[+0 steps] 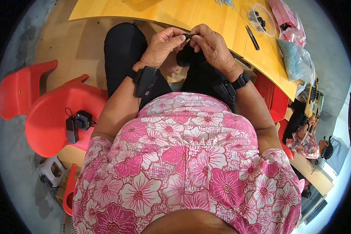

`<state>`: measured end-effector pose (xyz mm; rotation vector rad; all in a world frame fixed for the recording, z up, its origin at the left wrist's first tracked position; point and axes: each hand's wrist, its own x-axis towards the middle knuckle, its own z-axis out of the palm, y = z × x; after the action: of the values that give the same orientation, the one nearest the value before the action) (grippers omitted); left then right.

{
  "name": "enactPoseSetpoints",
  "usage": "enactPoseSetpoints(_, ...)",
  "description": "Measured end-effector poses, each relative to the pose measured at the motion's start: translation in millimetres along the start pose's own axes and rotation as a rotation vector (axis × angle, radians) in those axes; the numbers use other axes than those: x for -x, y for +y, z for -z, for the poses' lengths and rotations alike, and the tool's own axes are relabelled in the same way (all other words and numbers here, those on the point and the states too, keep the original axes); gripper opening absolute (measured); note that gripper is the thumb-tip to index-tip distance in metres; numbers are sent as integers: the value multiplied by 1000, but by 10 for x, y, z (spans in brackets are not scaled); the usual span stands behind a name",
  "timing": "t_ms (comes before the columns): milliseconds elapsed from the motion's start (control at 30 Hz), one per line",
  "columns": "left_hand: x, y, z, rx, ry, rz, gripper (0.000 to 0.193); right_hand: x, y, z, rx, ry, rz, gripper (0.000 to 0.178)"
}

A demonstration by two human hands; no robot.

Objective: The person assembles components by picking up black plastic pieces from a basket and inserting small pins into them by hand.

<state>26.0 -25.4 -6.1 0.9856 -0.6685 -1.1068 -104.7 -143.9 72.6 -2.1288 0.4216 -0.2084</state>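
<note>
A small black piece (pixel 188 36), too small to tell its kind, is between my two hands above my lap, near the table edge. My left hand (pixel 161 47) pinches one side of it between thumb and fingers. On the other side, my right hand (pixel 212 46) holds it in a similar pinch. The fingertips almost meet, and they hide most of the piece. A clear round plastic tub (pixel 275 28) with several small black pieces (pixel 260 20) stands on the table to the right. Beside it lies a black pen (pixel 252 38).
The yellow wooden table (pixel 206 16) spans the front. At its right lie a clear bag of bluish beads (pixel 293 60) and a pink bag (pixel 283 13). Red chairs (pixel 46 124) stand at left, one carrying small black devices (pixel 82 120). Another person (pixel 306 142) is at far right.
</note>
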Motion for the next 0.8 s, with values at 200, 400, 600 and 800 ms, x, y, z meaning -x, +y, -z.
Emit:
enactPoseSetpoints(200,6,34,-13,-89,-28,-31,22,-9,11,-12,-9,45,35,9)
enactPoseSetpoints(400,-7,30,-13,-81,-40,-26,21,-21,31,17,50,35,36,9)
enactPoseSetpoints(600,-16,5,-3,-77,-48,-2,21,-20,32,41,158,21,46,11)
enactPoseSetpoints(800,-20,-15,-5,-76,-46,16,20,-18,54,44,352,36,127,12)
